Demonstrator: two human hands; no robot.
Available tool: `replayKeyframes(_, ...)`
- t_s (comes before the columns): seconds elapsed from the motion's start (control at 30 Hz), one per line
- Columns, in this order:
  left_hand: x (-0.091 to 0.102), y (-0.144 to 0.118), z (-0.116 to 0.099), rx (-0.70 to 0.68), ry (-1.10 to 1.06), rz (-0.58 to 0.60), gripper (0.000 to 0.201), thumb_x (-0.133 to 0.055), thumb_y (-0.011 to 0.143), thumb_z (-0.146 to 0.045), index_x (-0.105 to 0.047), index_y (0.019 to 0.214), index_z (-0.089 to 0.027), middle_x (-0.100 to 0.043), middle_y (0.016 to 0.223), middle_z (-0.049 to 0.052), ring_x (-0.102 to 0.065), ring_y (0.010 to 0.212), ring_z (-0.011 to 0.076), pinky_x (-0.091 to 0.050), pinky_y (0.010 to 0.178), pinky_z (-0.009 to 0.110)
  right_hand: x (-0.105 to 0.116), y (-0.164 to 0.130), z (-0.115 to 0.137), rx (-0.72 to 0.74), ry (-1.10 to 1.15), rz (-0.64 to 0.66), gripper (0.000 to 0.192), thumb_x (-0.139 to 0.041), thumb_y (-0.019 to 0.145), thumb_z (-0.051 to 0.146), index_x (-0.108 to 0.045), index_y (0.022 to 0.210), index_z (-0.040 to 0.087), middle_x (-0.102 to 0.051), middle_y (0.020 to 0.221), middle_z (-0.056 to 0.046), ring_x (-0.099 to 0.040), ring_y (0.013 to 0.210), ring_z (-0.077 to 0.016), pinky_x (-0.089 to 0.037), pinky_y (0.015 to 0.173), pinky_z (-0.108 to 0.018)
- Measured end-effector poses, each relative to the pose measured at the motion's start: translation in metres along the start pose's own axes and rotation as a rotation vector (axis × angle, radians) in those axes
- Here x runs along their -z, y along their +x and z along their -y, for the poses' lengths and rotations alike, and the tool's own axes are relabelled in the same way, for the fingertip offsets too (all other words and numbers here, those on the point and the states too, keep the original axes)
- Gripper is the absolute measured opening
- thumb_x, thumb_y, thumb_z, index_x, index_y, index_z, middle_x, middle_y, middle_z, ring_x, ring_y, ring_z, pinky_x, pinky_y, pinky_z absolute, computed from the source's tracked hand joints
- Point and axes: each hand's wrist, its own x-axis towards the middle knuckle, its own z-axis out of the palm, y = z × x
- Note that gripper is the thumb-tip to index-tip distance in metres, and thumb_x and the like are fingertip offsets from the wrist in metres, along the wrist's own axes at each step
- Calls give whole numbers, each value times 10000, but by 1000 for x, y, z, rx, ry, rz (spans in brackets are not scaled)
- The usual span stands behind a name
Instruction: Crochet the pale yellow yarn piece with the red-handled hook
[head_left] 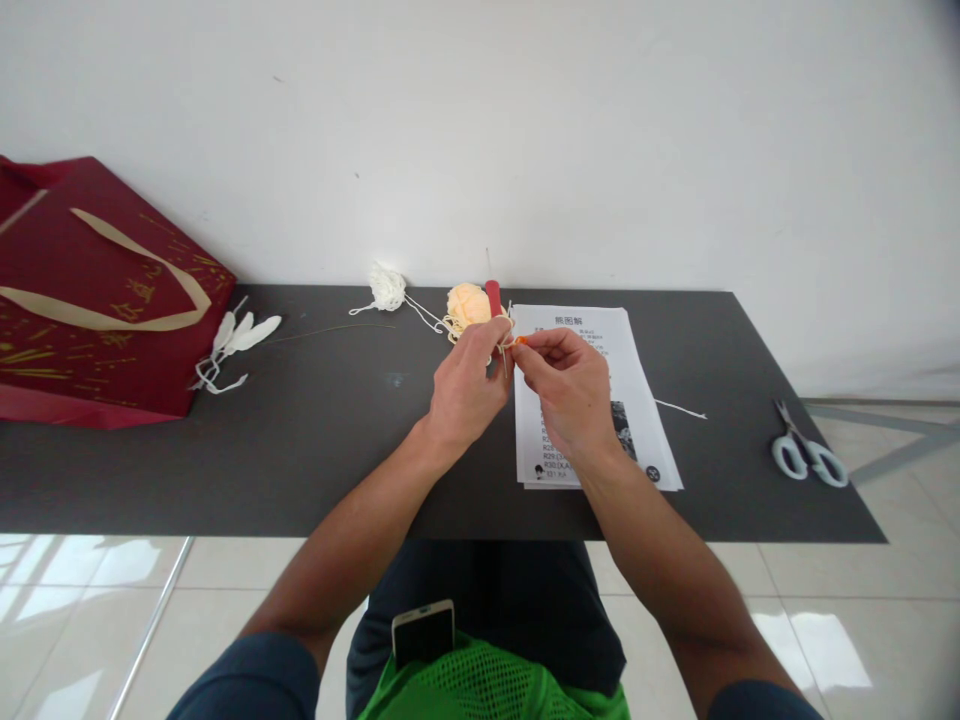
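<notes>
Two bare hands meet above a dark desk (pixel 315 450). The left hand (pixel 466 385) pinches cream yarn (pixel 501 335) running from a peach yarn ball (pixel 468 303) — the right hand (pixel 571 385) grips an orange-tipped hook (pixel 520 341). A printed sheet (pixel 637 400) lies beneath; scissors (pixel 806 452) sit far right.

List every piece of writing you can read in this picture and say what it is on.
"R29": partly legible at the start of one row on the printed sheet; its neighbouring rows are blurred.
Heading on the printed sheet: three characters, too blurred to read.
Gold characters on the red gift bag: too blurred to read.
Scissors, phone: no writing visible.
</notes>
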Motion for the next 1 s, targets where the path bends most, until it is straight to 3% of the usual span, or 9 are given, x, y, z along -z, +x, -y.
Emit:
replayKeyframes(0.27, 1, 1, 1, -9, -14, -1, 281, -604, 927, -84, -588, 1174, -217, -728, 1024, 33, -705, 951, 126, -550, 862, 246, 0, -1, -1, 12, 75, 33, 193, -851, 745, 303, -718, 853, 216, -721, 777, 26, -580, 617, -77, -474, 589, -246)
replayKeyframes(0.43, 0, -1, 4, -43, 30, 4, 283, -601, 923, -82, -587, 1172, -215, -729, 1032, 39, -703, 959, 129, -553, 863, 247, 6, 2, 3, -10, 30, 135, 293, -823, 765, 293, -758, 1047, 248, -697, 704, 50, -528, 573, -81, -418, 545, -254)
replayKeyframes(0.7, -3, -3, 7, -124, -5, 73, 332, -611, 915, -85, -573, 1213, -230, -724, 1004, 30, -695, 939, 122, -553, 851, 235, 12, 7, 7, -102, 98, 131, 128, -816, 698, 225, -701, 753, 220, -620, 605, 54, -433, 490, -64, -274, 452, -238)
replayKeyframes(1.0, -1, -2, 8, -125, -26, 125, 371, -582, 923, -66, -552, 1252, -234, -731, 1063, 37, -700, 976, 119, -549, 863, 232, 13, 9, 7, -149, 71, 109, 182, -810, 705, 268, -635, 712, 220, -629, 564, 43, -466, 451, -79, -264, 403, -234)
